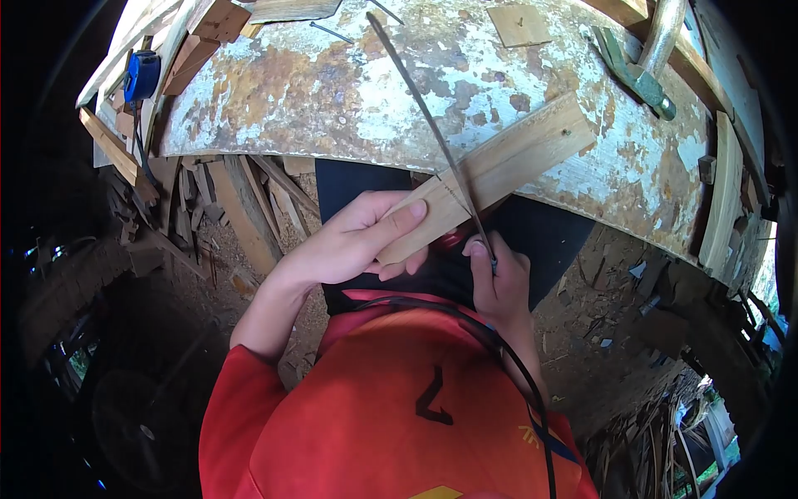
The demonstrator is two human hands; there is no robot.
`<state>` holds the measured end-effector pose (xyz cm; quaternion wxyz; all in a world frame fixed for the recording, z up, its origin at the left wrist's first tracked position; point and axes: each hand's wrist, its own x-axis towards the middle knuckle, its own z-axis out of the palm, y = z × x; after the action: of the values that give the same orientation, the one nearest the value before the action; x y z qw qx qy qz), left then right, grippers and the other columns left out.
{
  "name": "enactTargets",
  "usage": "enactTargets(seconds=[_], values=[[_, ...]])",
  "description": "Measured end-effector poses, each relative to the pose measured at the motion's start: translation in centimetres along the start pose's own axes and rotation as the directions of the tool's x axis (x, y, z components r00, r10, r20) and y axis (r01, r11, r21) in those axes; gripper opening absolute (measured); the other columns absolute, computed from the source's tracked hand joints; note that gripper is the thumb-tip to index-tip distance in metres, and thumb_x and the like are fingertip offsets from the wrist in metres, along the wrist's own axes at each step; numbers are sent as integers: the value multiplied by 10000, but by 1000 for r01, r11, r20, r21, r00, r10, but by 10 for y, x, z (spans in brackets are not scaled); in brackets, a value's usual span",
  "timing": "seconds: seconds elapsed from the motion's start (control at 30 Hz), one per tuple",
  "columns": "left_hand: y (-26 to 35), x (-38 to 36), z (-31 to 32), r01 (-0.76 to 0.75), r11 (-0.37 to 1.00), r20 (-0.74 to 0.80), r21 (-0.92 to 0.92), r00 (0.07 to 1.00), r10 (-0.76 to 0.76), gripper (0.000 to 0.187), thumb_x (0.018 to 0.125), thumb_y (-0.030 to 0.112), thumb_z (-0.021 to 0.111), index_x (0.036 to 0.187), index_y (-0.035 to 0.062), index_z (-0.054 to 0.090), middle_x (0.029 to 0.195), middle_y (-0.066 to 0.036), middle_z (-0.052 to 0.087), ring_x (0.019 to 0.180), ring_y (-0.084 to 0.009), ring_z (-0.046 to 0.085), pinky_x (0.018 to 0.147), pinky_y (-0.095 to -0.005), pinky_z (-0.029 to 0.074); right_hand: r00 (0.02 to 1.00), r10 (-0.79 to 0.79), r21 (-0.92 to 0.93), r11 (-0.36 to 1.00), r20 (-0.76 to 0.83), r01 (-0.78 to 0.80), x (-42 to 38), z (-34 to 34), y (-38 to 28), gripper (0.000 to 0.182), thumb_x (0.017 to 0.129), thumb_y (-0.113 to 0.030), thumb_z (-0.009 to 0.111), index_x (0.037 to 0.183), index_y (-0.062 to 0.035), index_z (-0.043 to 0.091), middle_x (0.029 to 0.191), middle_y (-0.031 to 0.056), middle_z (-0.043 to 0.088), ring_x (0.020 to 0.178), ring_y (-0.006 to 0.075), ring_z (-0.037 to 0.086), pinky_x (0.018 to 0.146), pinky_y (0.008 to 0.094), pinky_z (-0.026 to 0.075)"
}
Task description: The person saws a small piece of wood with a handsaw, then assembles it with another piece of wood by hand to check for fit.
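Wooden board (525,158): pale brown, flat, narrow. Lies slantwise, far end over the worktable (332,108), near end out past its edge. Small dark spot near far end; dark line across the middle. Saw (413,93): long, thin, dark blade, seen nearly edge-on, crossing the board just beside that line.

Pale matt wooden board (524,158), dull metal hammer head (652,93), rough tabletop (332,100) with flaking paint
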<state>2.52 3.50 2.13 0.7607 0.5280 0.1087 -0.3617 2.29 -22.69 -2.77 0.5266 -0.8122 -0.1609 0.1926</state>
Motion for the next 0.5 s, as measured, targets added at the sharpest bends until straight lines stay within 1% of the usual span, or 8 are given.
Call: enactTargets(seconds=[0.03,0.13,0.23,0.33,0.43,0.5], values=[[3,0,3,5,994,-45,111,999,0,425,1188,368,456,1273,-4,642,804,-82,720,538,-76,568,463,-241,397,1000,-1,-1,1000,7,1,0,-1,-1,142,1056,-72,615,1140,29,669,889,198,746,805,412,763,679,441,584],[20,-4,18,32,957,-183,288,983,22,396,1190,338,466,1140,7,677,695,-15,660,508,-43,524,465,-237,389,1000,5,10,1000,1,-5,-3,1,-3,130,1056,-75,615,1126,20,669,885,191,745,795,408,760,675,445,581],[34,-6,27,62,893,-258,446,964,62,369,1168,285,522,1021,-9,689,640,-46,654,533,-124,584,541,-324,466,1000,-4,24,1000,-22,5,-7,3,-3,111,1057,-79,615,1100,10,666,876,185,741,783,406,755,669,448,577],[46,-7,36,89,851,-288,518,955,76,348,1149,249,548,980,-21,688,604,-69,636,531,-169,624,567,-375,496,999,7,8,1000,-32,-7,-8,0,-6,97,1059,-81,615,1072,4,660,869,181,738,778,407,752,663,449,573],[49,-5,38,71,818,-282,571,952,114,329,1140,229,560,962,-19,683,591,-99,628,543,-208,661,577,-382,512,999,40,-12,999,-28,-41,-12,-4,-7,89,1058,-81,616,1045,-1,651,865,180,736,773,407,750,657,448,570],[53,-6,41,69,799,-282,597,951,129,325,1134,225,571,948,-20,675,588,-112,620,536,-226,658,570,-393,506,998,47,-23,999,-33,-48,-14,-6,-8,87,1057,-80,617,1033,-3,647,860,180,733,765,406,748,652,449,567]])
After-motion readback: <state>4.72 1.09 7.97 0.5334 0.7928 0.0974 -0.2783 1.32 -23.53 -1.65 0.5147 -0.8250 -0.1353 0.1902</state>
